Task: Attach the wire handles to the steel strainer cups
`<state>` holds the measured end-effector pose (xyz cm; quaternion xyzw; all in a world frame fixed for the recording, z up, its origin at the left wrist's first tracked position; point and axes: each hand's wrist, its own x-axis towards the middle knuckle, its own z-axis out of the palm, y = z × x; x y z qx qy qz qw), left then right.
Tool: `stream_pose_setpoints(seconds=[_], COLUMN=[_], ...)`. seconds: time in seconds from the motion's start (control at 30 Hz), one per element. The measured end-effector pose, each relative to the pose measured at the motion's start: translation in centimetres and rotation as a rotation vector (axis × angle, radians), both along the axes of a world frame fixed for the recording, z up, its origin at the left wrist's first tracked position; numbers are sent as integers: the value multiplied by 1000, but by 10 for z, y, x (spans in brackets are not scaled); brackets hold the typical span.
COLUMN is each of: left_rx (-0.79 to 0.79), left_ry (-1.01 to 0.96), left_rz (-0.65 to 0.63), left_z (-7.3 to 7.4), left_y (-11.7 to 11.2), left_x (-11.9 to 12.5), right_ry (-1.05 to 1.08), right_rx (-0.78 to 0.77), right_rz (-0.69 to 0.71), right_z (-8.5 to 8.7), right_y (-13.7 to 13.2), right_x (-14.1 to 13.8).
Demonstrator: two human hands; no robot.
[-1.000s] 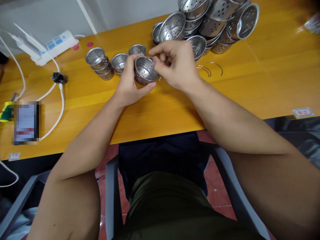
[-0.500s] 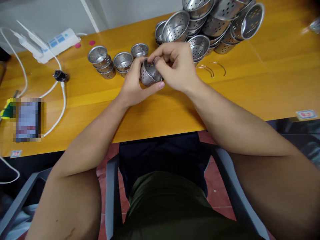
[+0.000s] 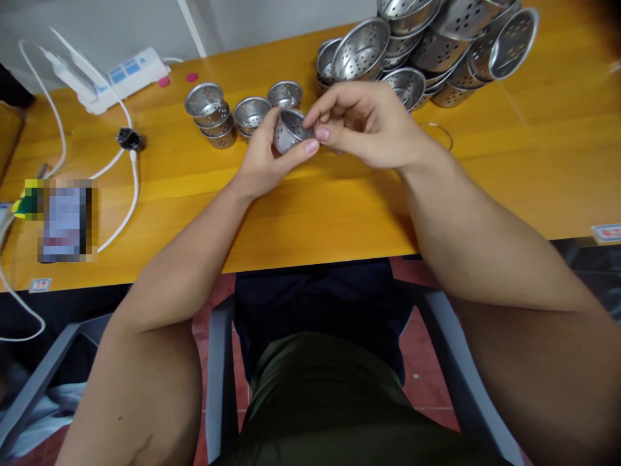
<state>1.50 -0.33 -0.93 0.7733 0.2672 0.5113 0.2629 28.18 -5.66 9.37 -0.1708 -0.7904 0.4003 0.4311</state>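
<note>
My left hand (image 3: 264,155) is wrapped round a small perforated steel strainer basket (image 3: 287,133), thumb along its near side, its mouth tilted up and to the right. At the right edge of that basket, the thumb and forefinger of my right hand (image 3: 363,126) pinch together on the rim. Whether a thin wire handle also lies between these fingers is hidden. Just behind my left hand stand two small strainer baskets (image 3: 252,113) (image 3: 285,94). A thin curved wire (image 3: 444,133) lies on the table beyond my right wrist.
A large pile of strainer baskets (image 3: 361,52) rises at the back right. A short stack of them (image 3: 206,103) stands left of my hands. Farther left are a white power strip (image 3: 129,77), a black plug (image 3: 130,138), white cables and a blurred phone (image 3: 65,223) on the wooden table (image 3: 310,226).
My right hand has shifted from the basket's far rim to its right edge, its fingers opening out a little. The basket has turned slightly in my left hand. The whole view has swung leftward.
</note>
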Motion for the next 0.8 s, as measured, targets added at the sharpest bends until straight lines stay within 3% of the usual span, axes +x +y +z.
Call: stream_pose_setpoints(seconds=[0.2,0.5,0.8], left_rx=[145,80,67], left_ry=[-57,0,5], left_rz=[-66,-15,-9], left_z=[2,-28,-13], left_y=[-8,27,14], left_x=[3,-10,-9], right_ry=[-16,-32,8], right_rx=[-15,-76,-64], right_rz=[45,-34,-72], right_z=[-3,-4,-5], right_y=[3,3,0], right_x=[1,-4,-12])
